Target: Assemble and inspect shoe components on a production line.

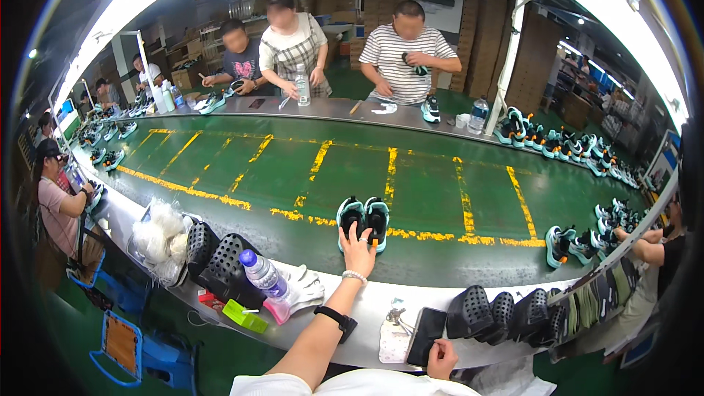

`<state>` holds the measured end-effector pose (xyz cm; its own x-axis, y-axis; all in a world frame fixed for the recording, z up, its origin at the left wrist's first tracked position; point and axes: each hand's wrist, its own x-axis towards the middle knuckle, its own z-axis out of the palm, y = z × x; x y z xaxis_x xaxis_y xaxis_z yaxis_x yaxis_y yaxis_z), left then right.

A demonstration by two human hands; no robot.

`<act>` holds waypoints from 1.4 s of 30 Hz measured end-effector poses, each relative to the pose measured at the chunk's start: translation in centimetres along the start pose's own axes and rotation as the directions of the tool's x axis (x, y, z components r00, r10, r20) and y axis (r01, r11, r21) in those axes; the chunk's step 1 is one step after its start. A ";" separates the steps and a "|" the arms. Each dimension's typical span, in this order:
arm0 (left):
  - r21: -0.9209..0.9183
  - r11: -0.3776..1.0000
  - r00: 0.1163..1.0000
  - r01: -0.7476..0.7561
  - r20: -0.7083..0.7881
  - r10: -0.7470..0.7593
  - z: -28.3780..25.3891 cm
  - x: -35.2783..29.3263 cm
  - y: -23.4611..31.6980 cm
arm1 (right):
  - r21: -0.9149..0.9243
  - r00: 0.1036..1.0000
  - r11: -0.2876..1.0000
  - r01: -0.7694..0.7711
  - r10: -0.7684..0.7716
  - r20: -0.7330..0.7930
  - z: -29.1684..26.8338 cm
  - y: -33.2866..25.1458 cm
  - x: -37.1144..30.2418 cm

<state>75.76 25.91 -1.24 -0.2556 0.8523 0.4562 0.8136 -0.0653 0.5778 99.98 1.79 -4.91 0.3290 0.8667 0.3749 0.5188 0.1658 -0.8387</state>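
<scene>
On the green belt in front of me stands a pair of black and mint-green sneakers (pixel 352 214), side by side. My left hand (pixel 359 251), with a bead bracelet and a black watch on its wrist, grips them at the near ends, fingers over the edges. Close to my body, my right hand (pixel 442 358) is curled with its fingers at the lower right edge of a dark smartphone (pixel 425 336). The phone rests on the metal ledge (pixel 352 330), partly over a pale patterned sheet (pixel 394 341) with keys (pixel 397 317) on it.
Left on the ledge are black perforated clogs (pixel 233 268), a purple-capped bottle (pixel 264 276) and a bright green box (pixel 244 316). More clogs (pixel 480 312) stand right. Several sneakers (pixel 561 246) crowd the right side. Co-workers (pixel 407 59) stand across the belt. Blue stools (pixel 121 345) sit lower left.
</scene>
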 end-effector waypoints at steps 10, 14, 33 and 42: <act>-0.229 0.972 0.994 -0.060 -0.107 0.036 -0.6 -4.9 1.6 | -0.012 0.998 0.998 -0.055 0.054 -0.033 -0.6 1.3 0.2; -0.278 0.959 0.992 0.059 -0.088 -0.086 0.9 -5.8 0.2 | 0.007 0.997 0.997 -0.073 0.073 -0.024 -0.6 1.6 0.5; 0.079 0.833 0.677 -0.548 -0.542 0.498 -31.7 -8.1 3.4 | -0.230 0.962 0.951 -0.205 0.239 0.131 -4.4 -0.5 0.9; -0.404 0.498 0.273 0.767 -0.497 -0.824 -40.3 -14.1 -34.4 | -0.164 0.983 0.980 -0.116 0.138 0.125 -4.8 -0.3 1.2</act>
<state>30.30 -4.77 -0.31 -0.9995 0.0287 -0.0147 -0.0016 0.4120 0.9112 104.02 0.53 -2.28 0.2961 0.9332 0.2036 0.5991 -0.0154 -0.8005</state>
